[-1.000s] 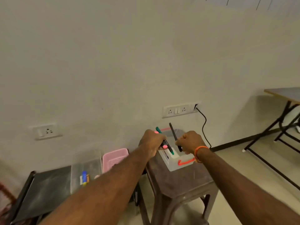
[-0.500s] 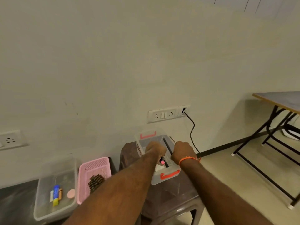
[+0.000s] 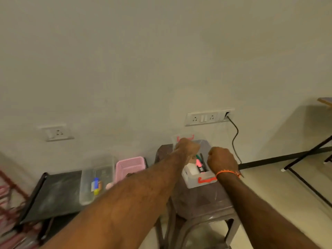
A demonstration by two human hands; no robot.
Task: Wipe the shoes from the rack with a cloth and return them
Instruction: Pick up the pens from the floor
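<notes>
A red metal rack [image 3: 9, 191] sits at the far left edge, low against the pale wall [image 3: 161, 60], well apart from both hands and on the far side of a black low counter [image 3: 53, 194]. It is blurred and cut off by the frame edge, so only thin red bars and some pinkish shapes beneath them show; what it holds cannot be made out.

Both forearms reach forward over a brown plastic stool [image 3: 203, 200] that stands just right of the counter. On the stool is a clear box [image 3: 201, 180] with orange handles. The left hand [image 3: 186, 150] is over the box's far end, knuckles up and fingers curled down into it. The right hand [image 3: 221, 161] is at the box's right rim, also balled with the fingers tucked under, an orange band [image 3: 227, 171] round the wrist. The fingertips of both are hidden, so the grip of each hand cannot be told: neither can be seen holding anything.

Between the two hands, markers [image 3: 198, 161] lie inside the box, one green and one pink-capped, beside a white block.

On the counter stand a clear tub [image 3: 86, 191], holding a blue and yellow item, and a pink basket [image 3: 129, 166] just beside it, partly covered by the left forearm. A wall socket strip [image 3: 203, 118] is above the stool with a black cable [image 3: 235, 137] hanging from it, and a single socket [image 3: 57, 133] is further left. A table corner [image 3: 325, 101] is cut off at the right.
</notes>
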